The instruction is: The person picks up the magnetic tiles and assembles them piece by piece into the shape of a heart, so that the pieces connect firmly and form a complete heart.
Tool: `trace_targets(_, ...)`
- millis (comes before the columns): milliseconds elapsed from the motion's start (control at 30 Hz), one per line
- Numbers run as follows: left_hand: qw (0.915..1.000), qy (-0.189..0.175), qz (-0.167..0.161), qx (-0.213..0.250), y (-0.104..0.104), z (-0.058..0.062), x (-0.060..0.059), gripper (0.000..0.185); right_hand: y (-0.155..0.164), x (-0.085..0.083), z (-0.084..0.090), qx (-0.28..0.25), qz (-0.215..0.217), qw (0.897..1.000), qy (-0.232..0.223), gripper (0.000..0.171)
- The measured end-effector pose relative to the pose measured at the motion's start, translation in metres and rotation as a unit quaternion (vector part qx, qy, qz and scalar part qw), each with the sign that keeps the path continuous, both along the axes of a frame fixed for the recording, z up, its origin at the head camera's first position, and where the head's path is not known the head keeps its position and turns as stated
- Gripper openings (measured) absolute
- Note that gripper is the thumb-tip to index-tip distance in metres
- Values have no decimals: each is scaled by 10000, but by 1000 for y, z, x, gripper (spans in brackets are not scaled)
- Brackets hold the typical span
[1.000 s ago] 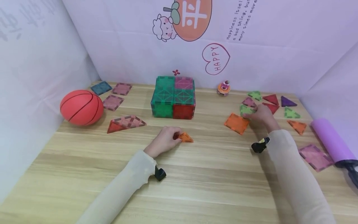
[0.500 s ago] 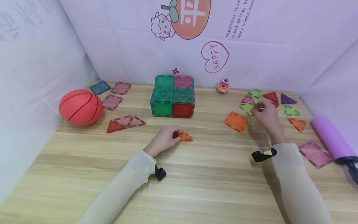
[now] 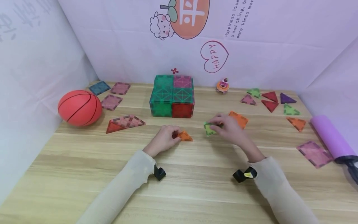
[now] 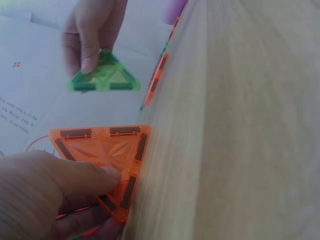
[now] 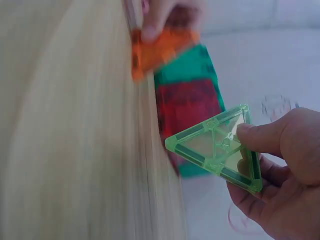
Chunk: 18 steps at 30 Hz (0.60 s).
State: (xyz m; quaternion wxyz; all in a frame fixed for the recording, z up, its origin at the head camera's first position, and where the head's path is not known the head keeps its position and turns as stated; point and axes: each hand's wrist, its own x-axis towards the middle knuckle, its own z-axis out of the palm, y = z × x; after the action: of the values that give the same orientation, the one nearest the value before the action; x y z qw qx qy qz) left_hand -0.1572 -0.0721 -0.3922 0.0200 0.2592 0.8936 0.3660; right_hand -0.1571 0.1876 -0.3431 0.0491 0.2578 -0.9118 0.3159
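Observation:
My left hand point(image 3: 165, 140) pinches an orange triangular magnetic tile point(image 4: 107, 150), which stands on one edge on the wooden table in the left wrist view. Thumb and fingers grip a light green triangular magnetic tile point(image 5: 215, 147) in my right hand point(image 3: 230, 129), held to the right of the orange one with a gap between them. Behind both hands sits a box built of magnetic tiles point(image 3: 172, 96), green and pink on top, with a green and a red square in front. An orange square tile point(image 3: 240, 119) lies just behind the right hand, partly covered by it.
At left are a red ball point(image 3: 80, 108), flat pink and red tiles point(image 3: 126, 123) and a blue tile point(image 3: 99, 87). Several triangles, including a purple one point(image 3: 287, 98), lie back right. A purple cylinder point(image 3: 332, 137) and a pink square point(image 3: 314, 154) are at right. A small figurine point(image 3: 222, 85) stands by the wall.
My right hand has picked the light green triangle up from the group at back right and carried it left toward the orange one. The left hand has stayed in place.

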Motion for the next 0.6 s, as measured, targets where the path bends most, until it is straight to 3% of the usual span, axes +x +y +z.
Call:
trace_targets(167,10000,43,2,9,2,-1,-2,6,-37,5,-3,34,518,9985,-187,15)
trace_targets(600,9999,72,-82,-62,-1,0,-2,10,-55,8,-9,30,408,9985,-375,17)
